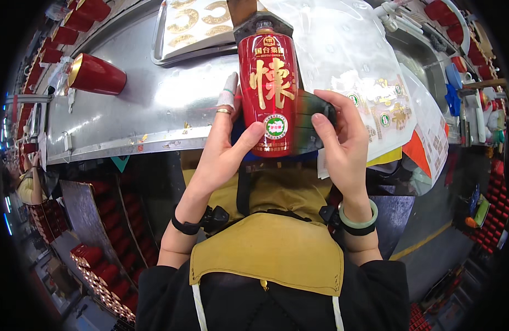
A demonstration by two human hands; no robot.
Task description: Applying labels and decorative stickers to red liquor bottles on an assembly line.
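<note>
A red bottle with gold lettering and a round green-and-white sticker lies in front of me, neck pointing away. My left hand is on its left side, thumb on the lower body and fingers along the edge. One of those fingers wears a white covering. Beneath the bottle is a dark support, its middle hidden. My right hand is beside the support's right end, apart from the bottle. Its thumb and forefinger are spread around that dark end; the other fingers are partly hidden.
A tray with a sheet of gold decals stands at the back. White translucent sheets with decals cover the bench's right side. Another red bottle lies on the metal bench at left. Several red bottles stand in racks around.
</note>
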